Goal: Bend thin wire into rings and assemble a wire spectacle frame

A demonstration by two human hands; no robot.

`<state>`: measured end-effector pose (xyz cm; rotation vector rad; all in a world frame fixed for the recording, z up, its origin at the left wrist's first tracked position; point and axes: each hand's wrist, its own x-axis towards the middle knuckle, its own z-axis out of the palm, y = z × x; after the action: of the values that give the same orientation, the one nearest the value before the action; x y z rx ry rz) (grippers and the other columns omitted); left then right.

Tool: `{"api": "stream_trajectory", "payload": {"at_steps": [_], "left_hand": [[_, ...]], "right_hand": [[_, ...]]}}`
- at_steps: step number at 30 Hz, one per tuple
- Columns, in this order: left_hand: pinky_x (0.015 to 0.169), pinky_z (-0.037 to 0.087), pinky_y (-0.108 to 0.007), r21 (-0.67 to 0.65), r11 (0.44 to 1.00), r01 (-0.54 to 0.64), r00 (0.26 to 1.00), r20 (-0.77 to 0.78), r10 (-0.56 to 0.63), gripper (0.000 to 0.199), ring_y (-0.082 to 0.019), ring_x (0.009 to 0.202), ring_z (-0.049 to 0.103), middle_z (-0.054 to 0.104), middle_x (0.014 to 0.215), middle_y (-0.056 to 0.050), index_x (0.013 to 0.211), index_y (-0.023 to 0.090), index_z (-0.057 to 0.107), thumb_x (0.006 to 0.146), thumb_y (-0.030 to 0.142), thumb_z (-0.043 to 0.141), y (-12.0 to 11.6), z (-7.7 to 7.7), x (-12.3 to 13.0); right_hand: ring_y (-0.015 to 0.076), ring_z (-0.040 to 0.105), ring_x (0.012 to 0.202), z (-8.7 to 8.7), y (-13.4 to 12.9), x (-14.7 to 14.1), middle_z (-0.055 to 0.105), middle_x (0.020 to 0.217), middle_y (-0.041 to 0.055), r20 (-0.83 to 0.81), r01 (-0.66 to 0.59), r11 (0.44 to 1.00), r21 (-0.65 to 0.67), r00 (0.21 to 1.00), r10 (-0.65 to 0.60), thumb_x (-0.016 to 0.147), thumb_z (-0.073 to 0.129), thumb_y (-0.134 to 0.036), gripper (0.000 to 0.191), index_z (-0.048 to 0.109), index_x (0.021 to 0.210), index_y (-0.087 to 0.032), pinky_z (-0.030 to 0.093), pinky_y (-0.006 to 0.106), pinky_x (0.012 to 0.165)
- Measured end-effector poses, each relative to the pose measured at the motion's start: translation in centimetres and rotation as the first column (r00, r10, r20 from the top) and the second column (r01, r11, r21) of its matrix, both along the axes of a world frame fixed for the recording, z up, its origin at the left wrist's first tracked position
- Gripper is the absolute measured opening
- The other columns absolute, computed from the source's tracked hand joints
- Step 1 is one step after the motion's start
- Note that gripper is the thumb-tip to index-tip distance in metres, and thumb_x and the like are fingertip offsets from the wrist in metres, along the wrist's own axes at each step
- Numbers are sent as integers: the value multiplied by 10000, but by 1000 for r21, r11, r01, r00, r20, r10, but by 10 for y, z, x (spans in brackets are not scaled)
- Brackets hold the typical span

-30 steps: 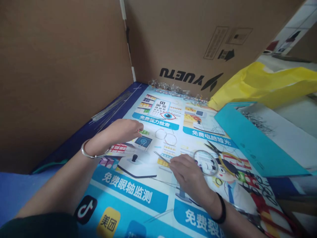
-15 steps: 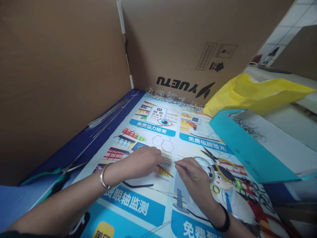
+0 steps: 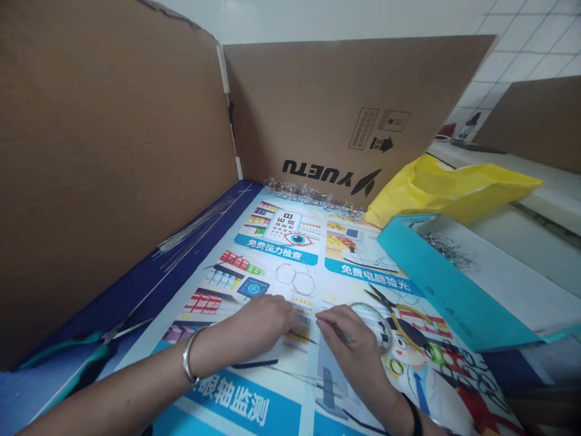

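My left hand [image 3: 267,321], with a silver bangle at the wrist, is closed over the middle of the printed poster [image 3: 295,345]. A thin dark pointed tool [image 3: 303,336] sticks out from beneath its fingers. Just to the right, my right hand [image 3: 347,333] has thumb and forefinger pinched together; what they hold is too small to make out. A small gap parts the two hands. Two thin wire rings [image 3: 295,279] lie side by side beyond my left hand. A wire coil [image 3: 374,321] lies partly behind my right hand.
Scissors [image 3: 394,309] lie to the right, near several black rings [image 3: 476,369]. Green-handled pliers [image 3: 102,345] and thin wires [image 3: 195,227] are at left. Cardboard walls [image 3: 318,103] stand behind. A blue box [image 3: 454,297] with metal bits and a yellow bag [image 3: 445,188] sit at right.
The camera view has tilted up, so the scene sits lower and more wall shows. Both hands keep nearly the same pose and place over the poster.
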<state>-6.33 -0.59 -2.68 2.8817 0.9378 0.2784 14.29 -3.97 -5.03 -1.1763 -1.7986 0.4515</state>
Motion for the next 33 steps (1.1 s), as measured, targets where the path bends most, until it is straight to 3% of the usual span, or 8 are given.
{"api": "stream_trajectory", "payload": {"at_steps": [4,7,13,17,22,26,33], "left_hand": [[573,393,-283,6,1000,13,998,-62,-13,212,-171,636,559,634,716,-28,736,191,600,752,12,487,-2,3,1],[575,397,-292,3,1000,-2,991,-132,3,136,-179,647,569,640,724,-35,733,187,605,790,100,518,0,12,-4],[583,396,-310,72,992,-104,988,-110,112,168,-190,697,571,638,746,-43,734,192,608,855,193,491,1,37,-14],[531,373,-307,34,999,-14,995,-99,18,127,-171,614,551,629,692,-24,698,195,599,797,138,544,-12,28,0],[517,354,-309,53,998,-22,997,-70,26,161,-171,609,562,640,673,-13,686,182,582,765,46,549,-21,13,15],[515,334,-299,131,991,-5,1000,-30,9,182,-168,606,539,622,661,-1,669,178,551,772,29,550,-22,10,16],[566,361,-309,283,959,-18,999,-29,27,154,-184,664,535,595,669,-8,678,176,539,780,70,585,-24,13,17]], "right_hand": [[170,612,740,-2,0,0,631,791,45,23,-8,1000,2,1000,8,875,543,-250,136,672,850,-216,518,275,646],[167,599,745,-2,0,0,620,788,44,49,-17,1000,23,999,16,874,540,-222,129,666,855,-207,503,273,645],[175,517,702,6,-3,-3,563,714,32,332,-72,992,104,943,33,888,491,-175,211,648,750,-206,415,304,623],[162,443,635,7,-7,-6,530,664,28,487,-124,978,168,873,26,900,419,-104,302,572,654,-188,332,311,603],[168,392,634,4,-12,-7,533,670,30,529,-179,960,216,848,39,899,398,-90,272,552,692,-177,261,321,592],[172,393,647,9,-14,-8,541,690,31,529,-195,941,276,848,20,889,410,-78,234,577,754,-172,260,318,609],[181,468,662,28,-11,-12,571,688,20,701,-159,966,202,713,-29,717,563,46,243,569,659,-190,296,304,621]]}}
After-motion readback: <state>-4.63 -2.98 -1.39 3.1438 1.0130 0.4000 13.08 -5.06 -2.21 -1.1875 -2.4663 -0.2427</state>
